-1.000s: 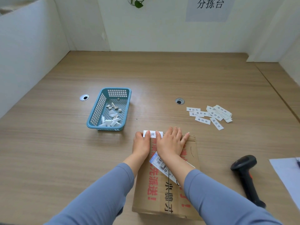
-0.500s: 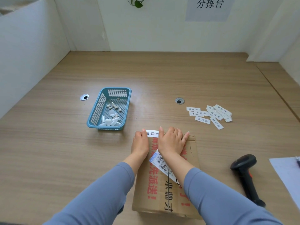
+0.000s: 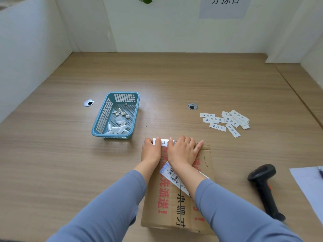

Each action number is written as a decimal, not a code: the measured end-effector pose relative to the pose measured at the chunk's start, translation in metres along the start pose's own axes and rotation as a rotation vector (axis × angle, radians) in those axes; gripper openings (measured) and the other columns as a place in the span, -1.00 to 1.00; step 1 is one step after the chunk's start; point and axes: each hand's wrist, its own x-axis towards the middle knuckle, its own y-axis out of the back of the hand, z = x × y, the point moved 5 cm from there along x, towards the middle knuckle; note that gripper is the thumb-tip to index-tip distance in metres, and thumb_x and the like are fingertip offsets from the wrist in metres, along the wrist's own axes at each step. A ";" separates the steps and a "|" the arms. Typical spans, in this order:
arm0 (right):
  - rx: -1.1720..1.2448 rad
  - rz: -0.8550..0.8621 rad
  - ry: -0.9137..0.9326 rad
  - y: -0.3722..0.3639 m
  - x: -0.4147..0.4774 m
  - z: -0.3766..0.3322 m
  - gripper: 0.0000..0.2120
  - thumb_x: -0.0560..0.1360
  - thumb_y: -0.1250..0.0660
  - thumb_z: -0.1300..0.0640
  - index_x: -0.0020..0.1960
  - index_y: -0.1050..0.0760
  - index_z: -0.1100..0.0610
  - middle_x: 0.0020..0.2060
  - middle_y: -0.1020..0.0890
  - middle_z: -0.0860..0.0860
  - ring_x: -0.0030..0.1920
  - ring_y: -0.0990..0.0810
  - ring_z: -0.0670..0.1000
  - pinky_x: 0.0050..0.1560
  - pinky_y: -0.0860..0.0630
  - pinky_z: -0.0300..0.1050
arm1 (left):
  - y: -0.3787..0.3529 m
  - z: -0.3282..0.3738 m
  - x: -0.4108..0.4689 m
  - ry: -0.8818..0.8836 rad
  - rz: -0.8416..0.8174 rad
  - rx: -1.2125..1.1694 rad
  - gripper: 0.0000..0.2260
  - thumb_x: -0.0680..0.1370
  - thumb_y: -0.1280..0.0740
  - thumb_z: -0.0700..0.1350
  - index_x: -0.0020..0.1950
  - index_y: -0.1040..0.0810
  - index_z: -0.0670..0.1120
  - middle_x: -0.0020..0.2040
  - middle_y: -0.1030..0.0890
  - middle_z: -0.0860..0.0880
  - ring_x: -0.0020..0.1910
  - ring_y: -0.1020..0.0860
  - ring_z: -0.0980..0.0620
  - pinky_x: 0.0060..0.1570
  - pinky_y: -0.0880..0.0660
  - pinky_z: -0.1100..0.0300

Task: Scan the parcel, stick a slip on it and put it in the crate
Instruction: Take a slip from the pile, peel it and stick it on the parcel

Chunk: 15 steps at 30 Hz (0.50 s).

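The wooden bench (image 3: 157, 81) fills most of the room in front of me, boxed in by white walls, with a grey paper sign (image 3: 224, 7) stuck on the far one. Near the person's edge of the bench lies the parcel (image 3: 176, 203), a flat cardboard box with red and black printing and a white barcode label (image 3: 172, 173) on its top face. Two arms in blue-grey sleeves (image 3: 111, 206) reach out over it.

To the left and a little beyond the parcel stands a blue mesh basket (image 3: 132, 98) holding curled white paper scraps (image 3: 117, 128). To the right of the parcel a black handheld scanner (image 3: 265, 187) lies on the bench, and at the far right edge is the corner of a pale sheet (image 3: 309, 187).

The left hand (image 3: 151, 151) and right hand (image 3: 181, 151) lie flat, palms down, on the far end of the parcel. Neither grip is closed on anything; both are spread and pressing. Between them, under the fingertips, a white slip (image 3: 164, 142) sits along the parcel's far edge, its ends covered by the fingers.

Well to the right lies a loose heap of printed slips (image 3: 229, 121). Two small round metal-rimmed holes (image 3: 192, 106) are set in the bench surface.
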 end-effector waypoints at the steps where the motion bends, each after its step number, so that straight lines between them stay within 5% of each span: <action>1: 0.014 0.003 -0.002 0.000 0.000 0.000 -0.53 0.60 -0.01 -0.14 0.23 -0.45 0.17 0.22 -0.52 0.10 0.40 -0.29 0.12 0.50 0.26 0.21 | 0.000 0.001 0.000 0.000 0.001 0.007 -0.62 0.59 -0.13 0.15 0.12 -0.43 -0.16 0.18 -0.55 -0.20 0.15 -0.54 -0.20 0.21 -0.47 -0.06; 15: 0.128 -0.006 -0.024 0.005 0.003 0.005 -0.72 0.60 -0.04 0.17 0.24 -0.42 0.10 0.20 -0.55 0.01 0.37 -0.34 0.05 0.53 0.26 0.12 | 0.012 -0.008 -0.009 -0.061 -0.001 -0.130 -0.68 0.66 -0.01 -0.13 0.13 -0.50 -0.26 0.05 -0.53 -0.15 0.07 -0.50 -0.11 0.13 -0.40 0.09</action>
